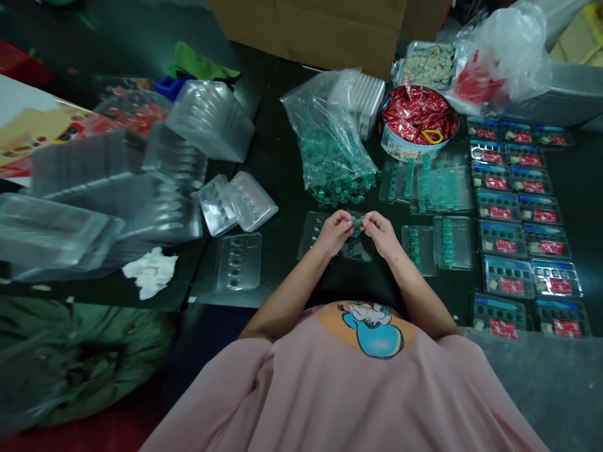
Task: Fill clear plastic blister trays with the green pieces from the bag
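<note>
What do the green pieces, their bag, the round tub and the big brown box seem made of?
Green pieces: probably plastic, see-through and shiny, though glass is possible.
Bag: thin clear plastic film, wrinkled and glinting.
Round tub: perhaps tin or plastic; its smooth printed wall leaves that open.
Big brown box: likely cardboard, with flat, plain, matt sides.
</note>
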`<state>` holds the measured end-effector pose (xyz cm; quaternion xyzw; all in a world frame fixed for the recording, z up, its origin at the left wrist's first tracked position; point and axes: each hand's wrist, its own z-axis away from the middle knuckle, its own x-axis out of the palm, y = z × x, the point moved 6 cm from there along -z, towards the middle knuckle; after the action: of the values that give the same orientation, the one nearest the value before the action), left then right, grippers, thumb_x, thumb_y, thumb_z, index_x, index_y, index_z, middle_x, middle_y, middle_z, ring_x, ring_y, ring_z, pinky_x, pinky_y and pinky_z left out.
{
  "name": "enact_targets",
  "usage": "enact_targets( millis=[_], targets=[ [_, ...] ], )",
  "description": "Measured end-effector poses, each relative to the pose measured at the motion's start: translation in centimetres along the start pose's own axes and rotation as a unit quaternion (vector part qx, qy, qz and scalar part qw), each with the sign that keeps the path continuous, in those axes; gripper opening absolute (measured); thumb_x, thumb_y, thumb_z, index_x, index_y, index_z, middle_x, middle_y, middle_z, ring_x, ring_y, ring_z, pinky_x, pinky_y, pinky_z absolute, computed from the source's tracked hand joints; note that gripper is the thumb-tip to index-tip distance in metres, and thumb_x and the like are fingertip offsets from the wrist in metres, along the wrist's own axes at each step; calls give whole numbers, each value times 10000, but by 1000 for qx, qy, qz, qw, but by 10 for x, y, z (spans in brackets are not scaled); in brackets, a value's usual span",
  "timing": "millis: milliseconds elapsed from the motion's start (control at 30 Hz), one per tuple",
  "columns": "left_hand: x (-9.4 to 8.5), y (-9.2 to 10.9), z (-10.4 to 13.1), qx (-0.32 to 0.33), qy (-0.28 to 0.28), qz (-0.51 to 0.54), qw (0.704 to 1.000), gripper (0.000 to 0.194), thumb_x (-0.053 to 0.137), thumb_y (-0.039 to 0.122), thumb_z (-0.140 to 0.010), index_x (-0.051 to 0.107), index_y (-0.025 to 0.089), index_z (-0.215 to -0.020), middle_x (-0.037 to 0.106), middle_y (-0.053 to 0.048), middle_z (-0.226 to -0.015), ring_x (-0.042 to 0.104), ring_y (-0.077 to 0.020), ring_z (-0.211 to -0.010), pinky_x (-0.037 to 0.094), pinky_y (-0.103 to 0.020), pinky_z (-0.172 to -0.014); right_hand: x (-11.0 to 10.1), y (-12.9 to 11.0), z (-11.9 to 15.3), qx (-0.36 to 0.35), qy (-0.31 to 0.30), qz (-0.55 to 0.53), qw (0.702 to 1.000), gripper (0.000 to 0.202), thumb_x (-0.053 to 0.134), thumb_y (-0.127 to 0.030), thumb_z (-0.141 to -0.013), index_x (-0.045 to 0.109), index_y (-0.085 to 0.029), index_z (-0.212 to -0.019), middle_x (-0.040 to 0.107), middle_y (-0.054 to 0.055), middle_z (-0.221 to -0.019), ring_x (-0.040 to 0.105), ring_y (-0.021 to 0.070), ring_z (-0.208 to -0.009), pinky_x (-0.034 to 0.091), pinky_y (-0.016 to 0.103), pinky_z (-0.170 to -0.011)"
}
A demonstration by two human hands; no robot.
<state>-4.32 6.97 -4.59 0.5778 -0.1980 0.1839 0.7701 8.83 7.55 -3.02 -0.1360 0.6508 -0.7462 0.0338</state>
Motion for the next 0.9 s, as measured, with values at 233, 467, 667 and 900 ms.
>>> enact_targets(
  millis=[233,467,667,900],
  targets=[
    [9,5,6,0,-25,-63,998,379,831,268,-613,665,178,-942,565,36,-757,532,-64,-671,438,-190,-655,0,6,1,21,78,-68,994,294,722,-428,-692,519,-218,-727,466,-66,-617,418,84,-563,359,232,-570],
    [9,21,8,74,19,-228,971,272,782,284,-663,712,156,-892,601,5,-763,548,-113,-716,447,-248,-702,-1,2,4,-14,70,10,997,250,669,-415,-741,516,-222,-785,524,-47,-680,475,102,-617,415,248,-627],
    [6,37,17,159,-10,-400,903,227,716,297,-752,760,181,-943,670,-58,-947,606,-153,-794,465,-270,-709,-5,5,10,-11,25,47,999,256,656,-436,-759,530,-220,-813,561,-36,-711,529,116,-665,441,260,-677],
    [-7,14,28,188,-117,-548,807,207,678,232,-808,760,206,-997,692,-73,-1005,644,-193,-921,498,-308,-823,-33,14,15,-20,60,98,993,201,631,-393,-781,551,-209,-800,540,-45,-696,482,108,-634,399,249,-642]
  ],
)
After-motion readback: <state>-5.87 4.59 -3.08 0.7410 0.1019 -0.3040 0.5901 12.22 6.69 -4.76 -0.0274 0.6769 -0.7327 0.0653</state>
